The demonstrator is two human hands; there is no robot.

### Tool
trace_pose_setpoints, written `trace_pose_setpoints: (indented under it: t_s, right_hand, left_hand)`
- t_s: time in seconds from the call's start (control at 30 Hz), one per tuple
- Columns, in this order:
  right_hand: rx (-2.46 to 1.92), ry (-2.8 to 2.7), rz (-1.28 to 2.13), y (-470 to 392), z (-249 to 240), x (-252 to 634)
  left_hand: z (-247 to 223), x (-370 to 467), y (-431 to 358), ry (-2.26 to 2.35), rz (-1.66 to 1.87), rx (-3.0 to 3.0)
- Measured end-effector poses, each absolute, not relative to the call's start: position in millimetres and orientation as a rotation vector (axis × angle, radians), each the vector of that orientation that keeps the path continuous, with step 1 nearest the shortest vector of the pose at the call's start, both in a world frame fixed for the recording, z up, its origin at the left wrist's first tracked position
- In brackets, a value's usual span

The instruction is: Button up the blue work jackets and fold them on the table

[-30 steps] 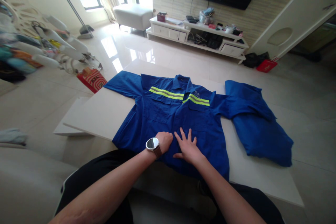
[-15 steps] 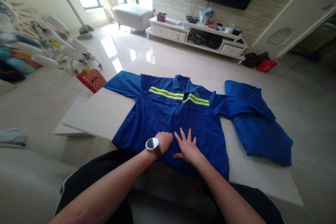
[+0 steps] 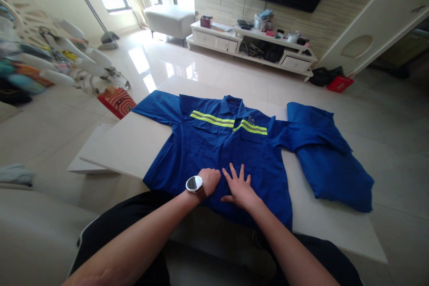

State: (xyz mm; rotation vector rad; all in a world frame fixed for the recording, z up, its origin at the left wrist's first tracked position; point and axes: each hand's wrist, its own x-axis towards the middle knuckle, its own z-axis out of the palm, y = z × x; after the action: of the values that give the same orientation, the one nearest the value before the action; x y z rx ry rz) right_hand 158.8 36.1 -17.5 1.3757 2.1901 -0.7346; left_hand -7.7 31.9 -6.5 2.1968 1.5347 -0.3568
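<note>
A blue work jacket [image 3: 201, 145] with yellow-and-grey reflective strips lies spread front up on the white table [image 3: 130, 147], its collar pointing away from me. My left hand [image 3: 210, 181], wearing a round watch [image 3: 194, 183] on the wrist, is closed with its fingers curled on the jacket's lower front, near the middle. Just to its right, my right hand [image 3: 239, 187] rests flat on the cloth with fingers spread. At the right end of the table, more blue clothing [image 3: 335, 174] lies in a folded heap, and one jacket sleeve reaches across it.
A red patterned bag [image 3: 116, 102] stands beyond the table's left corner. Farther back are a white bench [image 3: 170, 21] and a low white TV cabinet [image 3: 217, 44] with clutter on it. Another red bag [image 3: 340, 83] sits on the floor at the right.
</note>
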Motion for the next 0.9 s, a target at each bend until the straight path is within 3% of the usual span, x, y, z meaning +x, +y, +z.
trace_pose_setpoints:
  t_s: [0.9]
  right_hand:
    - [1.38,2.202,-0.738,36,-18,159]
  left_hand:
    - [0,-7,32,1.527,-0.374,2.185]
